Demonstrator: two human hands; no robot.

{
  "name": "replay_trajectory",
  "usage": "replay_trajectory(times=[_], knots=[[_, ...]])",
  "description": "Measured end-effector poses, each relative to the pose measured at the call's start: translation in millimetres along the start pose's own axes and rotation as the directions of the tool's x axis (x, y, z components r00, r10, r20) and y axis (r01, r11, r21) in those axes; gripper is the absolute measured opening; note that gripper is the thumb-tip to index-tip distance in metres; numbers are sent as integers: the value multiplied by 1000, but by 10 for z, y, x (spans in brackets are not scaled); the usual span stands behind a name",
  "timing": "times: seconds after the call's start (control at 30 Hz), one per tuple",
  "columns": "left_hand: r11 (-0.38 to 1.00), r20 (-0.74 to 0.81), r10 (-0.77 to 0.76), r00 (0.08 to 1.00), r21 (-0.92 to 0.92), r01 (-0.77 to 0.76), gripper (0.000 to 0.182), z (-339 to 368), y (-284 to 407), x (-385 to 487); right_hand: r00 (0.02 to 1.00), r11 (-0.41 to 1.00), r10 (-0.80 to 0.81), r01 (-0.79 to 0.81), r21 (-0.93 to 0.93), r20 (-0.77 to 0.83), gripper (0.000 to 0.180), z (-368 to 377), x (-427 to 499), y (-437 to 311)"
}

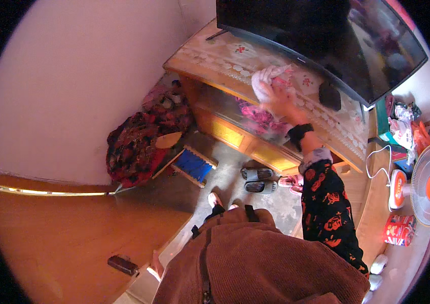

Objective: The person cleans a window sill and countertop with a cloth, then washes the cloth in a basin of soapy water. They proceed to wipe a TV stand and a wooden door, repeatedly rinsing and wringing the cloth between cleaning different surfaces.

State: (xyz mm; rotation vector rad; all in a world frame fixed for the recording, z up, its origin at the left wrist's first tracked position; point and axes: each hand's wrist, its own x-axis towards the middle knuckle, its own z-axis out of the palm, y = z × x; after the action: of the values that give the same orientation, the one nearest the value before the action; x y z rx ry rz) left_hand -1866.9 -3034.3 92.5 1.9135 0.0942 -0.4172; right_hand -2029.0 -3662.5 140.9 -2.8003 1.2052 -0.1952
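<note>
My right hand (281,100) presses a bunched pink-and-white cloth (270,76) near the front edge of a wooden TV cabinet (196,57). A lace-patterned cover (234,70) lies over the cabinet top. Behind the cloth stands a flat-screen television (298,26), its screen dark. A small dark object (329,95) rests on the cover to the right of my hand. Only a few fingers of my left hand (157,263) show, low in the picture beside a pale edge; my brown jacket hides the rest.
Left of the cabinet sit a dark patterned fabric bundle (135,148) and a blue-seated folding stool (193,165). Grey slippers (259,180) lie on the floor. A white-and-orange fan (426,186) and a red tin (399,230) stand right. An orange-brown wooden panel (66,228) fills the lower left.
</note>
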Motion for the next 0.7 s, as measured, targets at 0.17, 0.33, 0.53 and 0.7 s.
replay_trajectory(times=[0.17,0.33,0.53,0.7], knots=[[1000,-31,-13,999,11,13,47,270,113,199,992,995,-60,68,73,-112,75,316,149,352],[1000,-51,-12,999,22,13,44,486,257,388,953,984,148,-168,-55,-266,78,453,585,1055],[1000,-111,-19,994,10,20,41,803,416,541,1000,968,4,-7,252,14,71,421,1734,527],[1000,-183,-19,983,-6,18,39,1207,643,605,850,780,-507,524,342,-147,63,393,2117,-716]])
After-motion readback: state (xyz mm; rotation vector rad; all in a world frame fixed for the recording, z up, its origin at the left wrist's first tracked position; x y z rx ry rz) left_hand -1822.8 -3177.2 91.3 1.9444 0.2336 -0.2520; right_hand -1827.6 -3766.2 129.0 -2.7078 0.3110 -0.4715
